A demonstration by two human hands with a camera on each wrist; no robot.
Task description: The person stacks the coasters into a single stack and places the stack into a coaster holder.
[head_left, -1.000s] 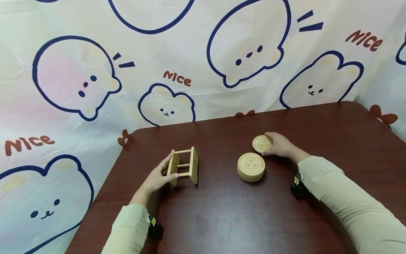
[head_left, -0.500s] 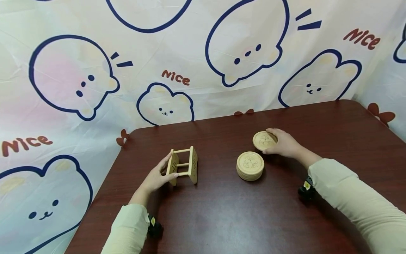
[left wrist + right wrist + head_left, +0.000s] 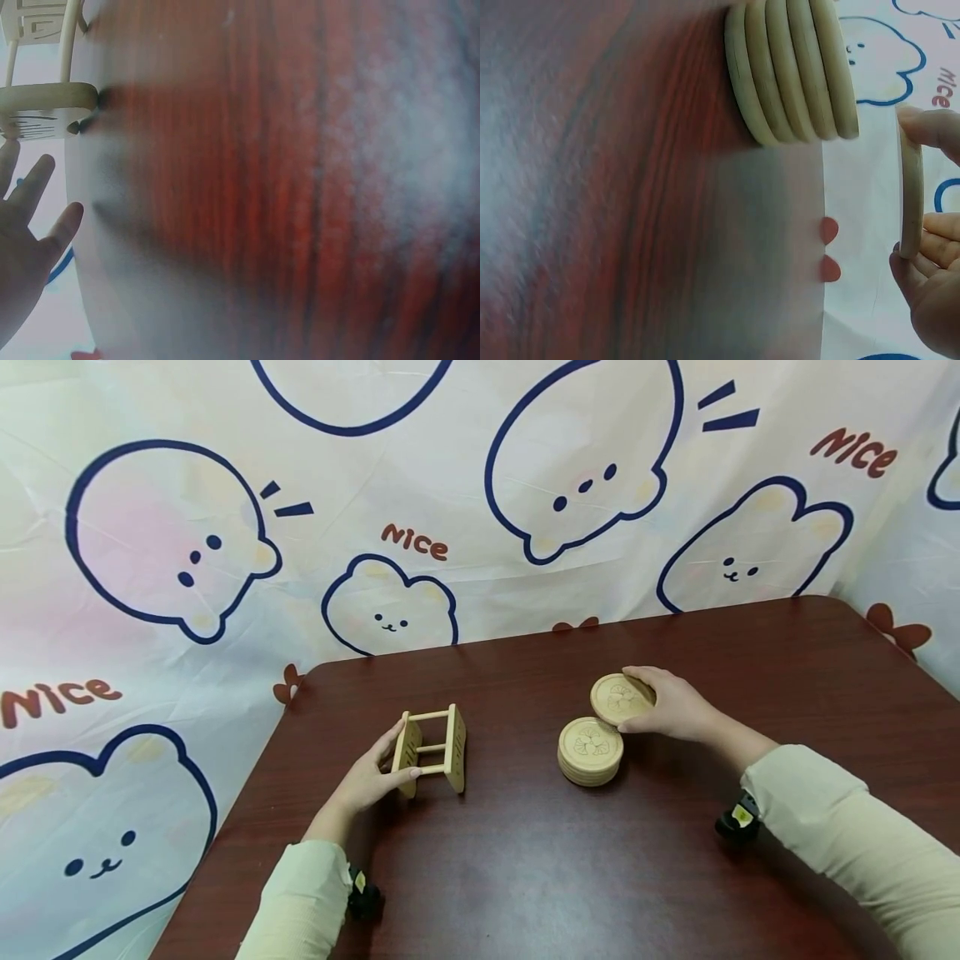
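Observation:
A small wooden coaster holder (image 3: pixel 430 750) with two slotted side panels joined by rods stands on the left of the table. My left hand (image 3: pixel 367 783) holds its left panel, thumb at the near end and fingers at the far end. In the left wrist view, the lower fingers (image 3: pixel 66 225) stick out apart from the holder (image 3: pixel 45 97). My right hand (image 3: pixel 675 706) grips a round wooden coaster (image 3: pixel 621 698) by its edge. This coaster is raised just behind a stack of several coasters (image 3: pixel 591 750); the right wrist view shows a gap between coaster (image 3: pixel 910 195) and stack (image 3: pixel 791 71).
The dark red-brown table (image 3: pixel 510 860) has a glossy surface. A pale cloth (image 3: pixel 480 510) with cartoon bears hangs behind its far edge. Between the holder and the stack lies bare tabletop. Black cameras (image 3: pixel 738 817) sit on both wrists.
My right hand has lifted the coaster from the table behind the stack and shifted it slightly left, closer to the stack. My left hand and the holder stay in place.

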